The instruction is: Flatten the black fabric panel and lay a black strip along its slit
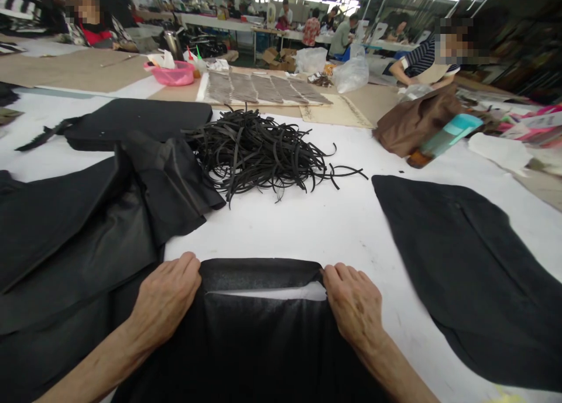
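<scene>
A black fabric piece (263, 333) lies on the white table (316, 221) right in front of me, its far edge folded over into a narrow band. My left hand (164, 300) grips the left end of that folded edge, fingers curled over it. My right hand (355, 306) pinches the right end the same way. A pale strip shows just under the fold between my hands.
A heap of black strips (259, 151) lies beyond the fold. Black cloth (88, 227) is piled at left, a flat black panel (474, 257) lies at right. Farther off are a pink basin (173, 73), a brown garment (417, 122) and a teal bottle (443, 137). People work at far tables.
</scene>
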Motion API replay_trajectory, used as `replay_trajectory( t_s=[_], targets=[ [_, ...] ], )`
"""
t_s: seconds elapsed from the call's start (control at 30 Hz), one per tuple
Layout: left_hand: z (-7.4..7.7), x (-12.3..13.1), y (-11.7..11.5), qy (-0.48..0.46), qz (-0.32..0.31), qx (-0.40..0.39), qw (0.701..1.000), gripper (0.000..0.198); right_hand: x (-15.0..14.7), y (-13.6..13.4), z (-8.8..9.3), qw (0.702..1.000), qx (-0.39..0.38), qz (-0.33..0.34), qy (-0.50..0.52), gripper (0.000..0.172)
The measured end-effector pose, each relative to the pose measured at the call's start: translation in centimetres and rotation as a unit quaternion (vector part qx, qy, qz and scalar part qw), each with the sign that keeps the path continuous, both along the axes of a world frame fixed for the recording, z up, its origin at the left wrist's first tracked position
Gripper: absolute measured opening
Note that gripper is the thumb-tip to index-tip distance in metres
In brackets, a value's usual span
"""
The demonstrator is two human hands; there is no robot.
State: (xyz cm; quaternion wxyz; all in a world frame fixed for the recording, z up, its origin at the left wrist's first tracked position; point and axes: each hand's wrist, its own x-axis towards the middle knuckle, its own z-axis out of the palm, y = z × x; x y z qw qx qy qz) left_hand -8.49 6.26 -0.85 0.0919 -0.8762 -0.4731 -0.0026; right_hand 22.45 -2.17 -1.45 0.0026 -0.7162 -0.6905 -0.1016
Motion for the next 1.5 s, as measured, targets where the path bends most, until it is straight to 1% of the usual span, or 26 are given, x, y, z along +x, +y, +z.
replay_trajectory(
  t_s=[0.07, 0.13, 0.17, 0.2, 0.27, 0.33, 0.4, 0.47, 0.5, 0.53, 0.57, 0.63, 0.67, 0.7, 0.77, 0.83, 0.9, 0.97, 1.03, 1.1, 1.17, 1.23, 1.3, 1.37, 1.43, 1.5],
  targets=[
    [0.3, 0.2, 0.7, -0.025, 0.062, -0.107, 0.992, 0.026, 0.2, 0.2, 0.2, 0.996, -0.037, -0.014, 0.077, 0.021],
    [0.7, 0.1, 1.7, -0.082, 0.115, -0.234, 0.962, 0.021, 0.7, 0.5, 0.7, 0.974, -0.092, -0.032, 0.204, 0.024],
    [0.9, 0.1, 2.3, -0.114, 0.136, -0.276, 0.944, 0.018, 1.0, 0.6, 1.0, 0.958, -0.114, -0.044, 0.259, 0.025],
    [1.1, 0.2, 2.8, -0.144, 0.152, -0.296, 0.932, 0.016, 1.3, 0.7, 1.3, 0.944, -0.129, -0.056, 0.297, 0.026],
    [1.8, 0.9, 3.5, -0.198, 0.165, -0.276, 0.926, 0.025, 1.7, 0.9, 1.9, 0.935, -0.135, -0.074, 0.32, 0.027],
    [2.7, 2.5, 3.4, -0.243, 0.121, -0.257, 0.928, 0.04, 1.9, 0.9, 2.4, 0.937, -0.133, -0.073, 0.314, 0.028],
    [3.4, 5.0, 2.7, -0.269, 0.017, -0.297, 0.916, 0.055, 1.7, 0.8, 2.8, 0.936, -0.133, -0.068, 0.318, 0.028],
    [3.6, 8.0, 1.7, -0.272, -0.084, -0.372, 0.884, 0.065, 1.4, 0.7, 3.2, 0.934, -0.131, -0.062, 0.327, 0.027],
    [3.6, 9.4, 1.3, -0.277, -0.11, -0.407, 0.863, 0.067, 1.3, 0.6, 3.5, 0.933, -0.129, -0.058, 0.331, 0.027],
    [3.4, 10.7, 1.0, -0.286, -0.119, -0.441, 0.843, 0.064, 1.2, 0.6, 3.6, 0.932, -0.127, -0.055, 0.334, 0.026],
    [3.1, 11.7, 0.9, -0.293, -0.121, -0.476, 0.82, 0.055, 1.1, 0.5, 3.8, 0.933, -0.126, -0.051, 0.334, 0.025],
    [2.6, 13.0, 1.1, -0.31, -0.114, -0.532, 0.779, 0.03, 1.3, 0.4, 3.8, 0.938, -0.122, -0.042, 0.321, 0.024],
    [2.4, 13.3, 1.3, -0.322, -0.11, -0.545, 0.766, 0.023, 1.5, 0.4, 3.7, 0.943, -0.118, -0.034, 0.308, 0.024],
    [2.2, 13.4, 1.6, -0.337, -0.106, -0.544, 0.761, 0.021, 1.7, 0.3, 3.5, 0.949, -0.109, -0.023, 0.294, 0.024],
    [2.2, 13.3, 2.3, -0.375, -0.087, -0.509, 0.77, 0.023, 2.3, 0.1, 3.1, 0.963, -0.059, 0.007, 0.263, 0.022],
    [2.4, 13.1, 3.0, -0.392, -0.076, -0.479, 0.781, 0.022, 2.6, -0.2, 2.9, 0.973, 0.039, 0.039, 0.224, 0.021],
    [2.5, 13.1, 3.5, -0.386, -0.078, -0.472, 0.789, 0.022, 2.3, -0.6, 3.2, 0.971, 0.141, 0.072, 0.181, 0.021],
    [2.4, 13.2, 3.8, -0.37, -0.089, -0.466, 0.799, 0.021, 1.4, -1.1, 4.2, 0.963, 0.182, 0.126, 0.156, 0.022],
    [2.2, 13.5, 4.0, -0.357, -0.11, -0.451, 0.811, 0.021, 0.0, -1.5, 5.3, 0.955, 0.132, 0.211, 0.16, 0.032],
    [2.0, 13.7, 4.0, -0.349, -0.134, -0.431, 0.821, 0.022, -1.7, -1.6, 6.1, 0.942, 0.006, 0.282, 0.181, 0.044],
    [1.9, 13.7, 4.0, -0.343, -0.15, -0.414, 0.83, 0.024, -3.2, -1.4, 6.2, 0.925, -0.124, 0.301, 0.197, 0.055],
    [1.9, 13.5, 3.9, -0.337, -0.157, -0.398, 0.839, 0.024, -4.2, -0.8, 5.7, 0.92, -0.196, 0.29, 0.178, 0.064],
    [1.9, 13.3, 4.0, -0.324, -0.163, -0.382, 0.85, 0.025, -4.4, -0.4, 4.9, 0.927, -0.214, 0.281, 0.127, 0.069],
    [1.6, 13.1, 4.2, -0.307, -0.169, -0.365, 0.863, 0.025, -4.0, -0.4, 4.3, 0.935, -0.205, 0.28, 0.072, 0.069],
    [1.3, 12.9, 4.4, -0.299, -0.165, -0.35, 0.872, 0.026, -3.0, -0.9, 4.2, 0.944, -0.179, 0.274, 0.039, 0.069],
    [1.0, 12.9, 4.8, -0.308, -0.154, -0.344, 0.873, 0.026, -1.7, -1.5, 4.7, 0.952, -0.147, 0.265, 0.044, 0.063]
  ],
)
